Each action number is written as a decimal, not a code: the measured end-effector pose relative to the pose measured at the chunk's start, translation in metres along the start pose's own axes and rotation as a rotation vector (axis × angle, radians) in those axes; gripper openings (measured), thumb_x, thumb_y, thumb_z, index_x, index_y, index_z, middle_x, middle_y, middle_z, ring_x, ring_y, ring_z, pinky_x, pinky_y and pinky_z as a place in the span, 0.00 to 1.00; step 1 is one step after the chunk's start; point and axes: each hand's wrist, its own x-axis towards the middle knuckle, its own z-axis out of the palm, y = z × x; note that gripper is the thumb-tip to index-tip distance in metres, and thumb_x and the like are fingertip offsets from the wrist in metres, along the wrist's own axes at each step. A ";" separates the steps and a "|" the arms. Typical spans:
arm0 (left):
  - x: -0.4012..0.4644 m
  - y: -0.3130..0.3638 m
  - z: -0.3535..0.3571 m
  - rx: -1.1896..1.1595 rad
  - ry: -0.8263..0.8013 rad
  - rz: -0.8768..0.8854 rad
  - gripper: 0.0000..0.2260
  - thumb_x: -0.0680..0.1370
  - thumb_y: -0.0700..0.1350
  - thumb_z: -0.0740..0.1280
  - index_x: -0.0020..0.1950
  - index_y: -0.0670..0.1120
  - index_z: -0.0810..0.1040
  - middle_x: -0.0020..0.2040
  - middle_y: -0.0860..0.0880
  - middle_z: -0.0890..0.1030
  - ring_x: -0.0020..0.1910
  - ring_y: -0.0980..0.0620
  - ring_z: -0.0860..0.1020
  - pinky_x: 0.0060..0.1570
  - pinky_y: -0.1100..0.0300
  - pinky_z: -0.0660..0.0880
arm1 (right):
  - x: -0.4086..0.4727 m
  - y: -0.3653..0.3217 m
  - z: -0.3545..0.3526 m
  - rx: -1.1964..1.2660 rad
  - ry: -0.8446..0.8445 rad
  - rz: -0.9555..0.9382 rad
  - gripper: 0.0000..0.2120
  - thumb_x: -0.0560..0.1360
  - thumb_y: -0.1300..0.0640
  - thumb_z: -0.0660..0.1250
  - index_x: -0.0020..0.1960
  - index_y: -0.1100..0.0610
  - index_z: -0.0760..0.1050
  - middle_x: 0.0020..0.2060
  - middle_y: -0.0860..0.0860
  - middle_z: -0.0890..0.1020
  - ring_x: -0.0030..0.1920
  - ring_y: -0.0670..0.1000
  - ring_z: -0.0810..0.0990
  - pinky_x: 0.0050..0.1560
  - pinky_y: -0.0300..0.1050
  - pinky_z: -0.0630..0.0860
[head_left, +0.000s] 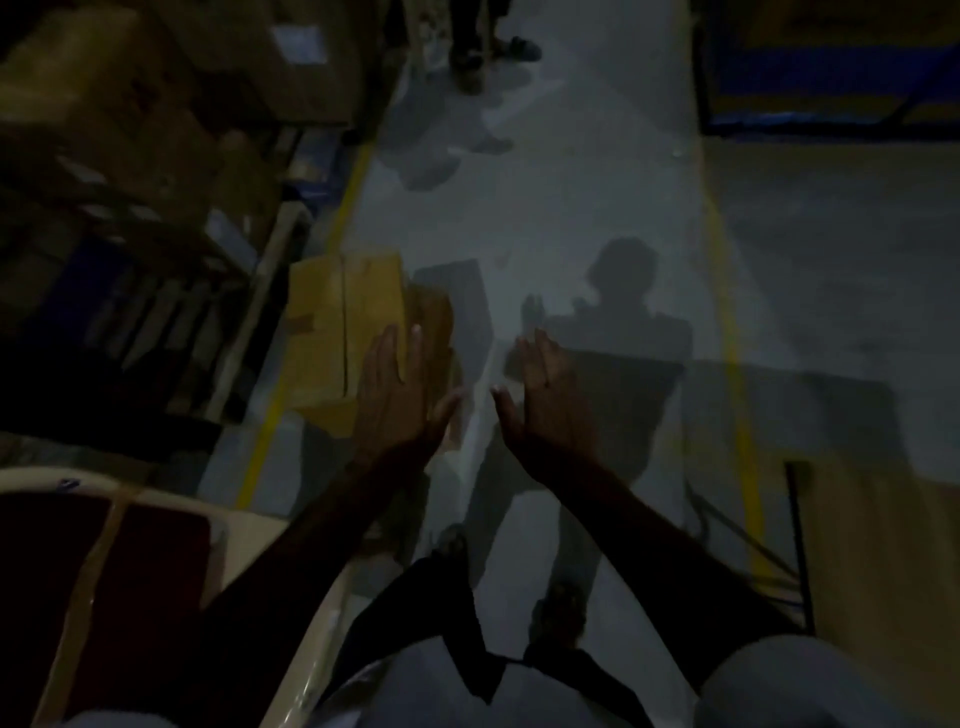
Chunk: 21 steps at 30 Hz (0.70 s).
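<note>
My left hand (400, 395) and my right hand (545, 402) are both held out in front of me above the grey floor, fingers straight and spread, holding nothing. A brown cardboard box (337, 332) lies on the floor beyond my left hand; whether the hand touches it cannot be told in the dim, blurred picture. My shadow falls on the floor ahead.
Shelves stacked with cardboard boxes (130, 130) line the left side. A taped dark red carton (104, 582) sits at the lower left. Yellow floor lines (727, 312) border the aisle. Another person's feet (488, 52) stand far ahead. A wooden board (883, 545) is at the right.
</note>
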 end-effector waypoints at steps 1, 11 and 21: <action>0.004 -0.017 -0.001 0.012 0.013 -0.039 0.37 0.83 0.63 0.59 0.82 0.37 0.58 0.82 0.33 0.56 0.81 0.33 0.57 0.79 0.41 0.54 | 0.012 -0.005 0.013 -0.008 -0.024 -0.024 0.31 0.83 0.46 0.62 0.79 0.64 0.65 0.79 0.64 0.65 0.79 0.65 0.64 0.77 0.63 0.64; 0.102 -0.207 0.024 0.004 -0.091 -0.296 0.41 0.80 0.64 0.63 0.81 0.36 0.59 0.80 0.29 0.58 0.79 0.30 0.59 0.74 0.36 0.63 | 0.139 -0.059 0.175 0.041 -0.119 0.010 0.29 0.81 0.49 0.70 0.75 0.65 0.69 0.69 0.66 0.75 0.69 0.63 0.72 0.69 0.53 0.71; 0.185 -0.365 0.124 -0.212 -0.274 -0.925 0.51 0.73 0.65 0.74 0.84 0.44 0.52 0.81 0.36 0.56 0.79 0.34 0.59 0.76 0.38 0.60 | 0.236 -0.060 0.339 0.065 -0.434 0.443 0.43 0.81 0.40 0.65 0.85 0.57 0.47 0.79 0.64 0.60 0.77 0.65 0.63 0.74 0.62 0.65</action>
